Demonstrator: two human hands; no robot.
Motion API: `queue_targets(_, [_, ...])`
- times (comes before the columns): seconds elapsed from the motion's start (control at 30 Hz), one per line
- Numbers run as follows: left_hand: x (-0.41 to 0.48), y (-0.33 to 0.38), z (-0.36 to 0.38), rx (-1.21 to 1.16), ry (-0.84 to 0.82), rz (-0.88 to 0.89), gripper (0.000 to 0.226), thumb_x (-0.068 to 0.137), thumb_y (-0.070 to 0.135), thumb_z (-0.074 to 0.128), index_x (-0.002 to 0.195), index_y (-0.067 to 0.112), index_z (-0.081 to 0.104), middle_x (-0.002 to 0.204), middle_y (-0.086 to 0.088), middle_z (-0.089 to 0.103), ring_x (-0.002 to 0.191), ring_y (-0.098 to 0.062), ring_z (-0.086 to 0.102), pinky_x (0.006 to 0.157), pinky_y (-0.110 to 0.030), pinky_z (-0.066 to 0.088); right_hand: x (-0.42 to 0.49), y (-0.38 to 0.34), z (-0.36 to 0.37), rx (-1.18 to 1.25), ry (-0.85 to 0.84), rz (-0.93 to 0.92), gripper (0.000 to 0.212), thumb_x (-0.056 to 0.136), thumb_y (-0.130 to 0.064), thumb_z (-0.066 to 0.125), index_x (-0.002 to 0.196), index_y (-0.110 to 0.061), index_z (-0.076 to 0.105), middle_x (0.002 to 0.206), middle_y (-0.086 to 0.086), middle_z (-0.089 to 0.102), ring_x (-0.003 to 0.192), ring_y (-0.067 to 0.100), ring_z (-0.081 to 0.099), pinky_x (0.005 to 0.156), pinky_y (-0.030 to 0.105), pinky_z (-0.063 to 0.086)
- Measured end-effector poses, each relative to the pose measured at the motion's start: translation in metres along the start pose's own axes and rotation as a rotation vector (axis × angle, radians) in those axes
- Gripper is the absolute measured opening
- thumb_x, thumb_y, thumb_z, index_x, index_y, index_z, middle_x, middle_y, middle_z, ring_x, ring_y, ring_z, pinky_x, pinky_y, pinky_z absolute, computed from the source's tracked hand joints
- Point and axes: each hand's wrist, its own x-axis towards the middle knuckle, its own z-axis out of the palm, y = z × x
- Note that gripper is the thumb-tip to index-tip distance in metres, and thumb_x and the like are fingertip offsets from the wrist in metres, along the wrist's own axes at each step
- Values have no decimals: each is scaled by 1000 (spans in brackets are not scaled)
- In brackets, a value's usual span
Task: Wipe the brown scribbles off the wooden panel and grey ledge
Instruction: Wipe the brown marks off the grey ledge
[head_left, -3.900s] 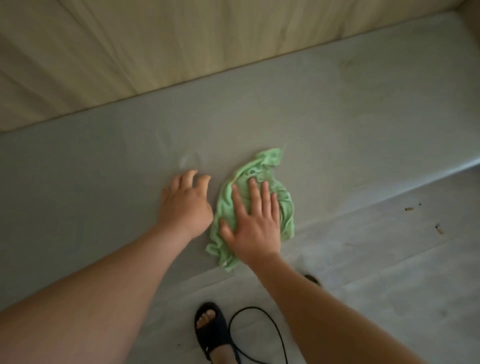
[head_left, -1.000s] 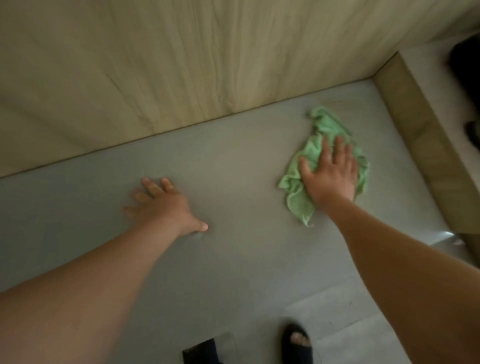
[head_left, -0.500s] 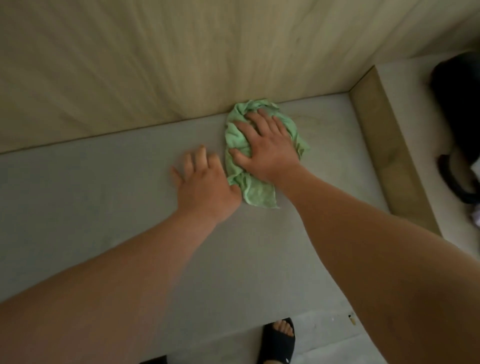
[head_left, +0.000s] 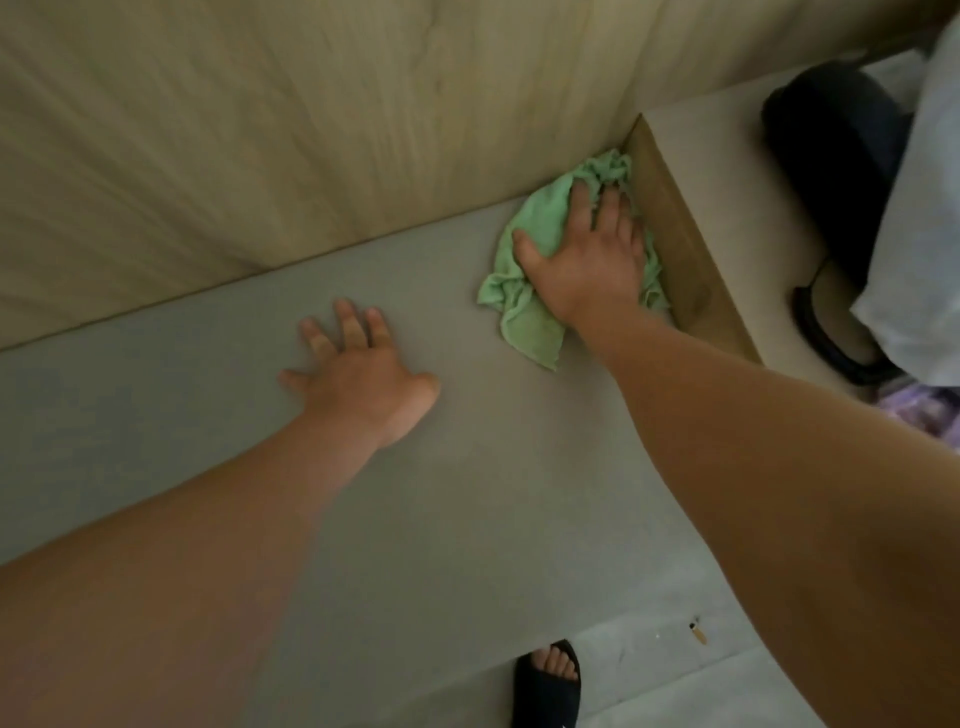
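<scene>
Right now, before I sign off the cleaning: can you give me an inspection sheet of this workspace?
Surface: grey ledge, no brown scribbles visible in the dim light; wooden panel behind, likewise.
Job's things: green cloth, crumpled, in the far right corner against the side wall.
Clutter: small scrap on the floor.
Hands: right hand pressed flat on the cloth; left hand flat on the ledge, fingers spread.
Cables: none certain; black loop at right may be a strap.
Surroundings: black sandal on a foot below; dark object and white fabric at right.
</scene>
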Motion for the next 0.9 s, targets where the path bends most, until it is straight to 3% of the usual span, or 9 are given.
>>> queue_targets(0.13, [-4, -3, 10, -1, 24, 10, 94, 97, 61, 41, 163, 23, -15, 168, 0, -30, 154, -41, -24, 117, -76, 9, -37, 19, 2, 42, 19, 54, 96, 92, -77, 40, 166, -23, 11, 170, 17, 15, 156, 34, 16, 126, 50, 9])
queue_targets(0.27, [-18, -7, 18, 22, 104, 40, 89, 98, 65, 33, 165, 23, -8, 172, -2, -19, 158, -33, -15, 119, -74, 7, -90, 39, 4, 34, 15, 126, 92, 91, -77, 38, 166, -31, 12, 170, 15, 15, 156, 34, 15, 126, 51, 8])
queue_targets(0.4, [-51, -6, 41, 78, 146, 192, 88, 99, 64, 36, 166, 21, -2, 173, -3, -13, 159, -28, -9, 120, -70, 6, -152, 59, 4, 15, -31, 225, 90, 90, -79, 29, 165, -35, 6, 171, 15, 10, 158, 33, 7, 127, 51, 4])
queue_targets(0.53, [-84, -1, 64, 110, 110, 337, 88, 99, 63, 37, 165, 21, -4, 173, -1, -14, 159, -26, -12, 121, -69, 5, -210, 74, 11, -15, -13, 382, 94, 89, -81, 24, 165, -31, 0, 171, 17, 7, 159, 34, 4, 128, 51, 3])
queue_targets(0.9, [-116, -39, 64, 150, 19, 447, 84, 102, 60, 36, 166, 20, -1, 173, -1, -14, 159, -27, -11, 124, -66, 5, -267, 50, 28, 155, 118, 793, 102, 93, -77, 33, 166, -14, 0, 171, 23, 0, 158, 38, -3, 127, 53, -4])
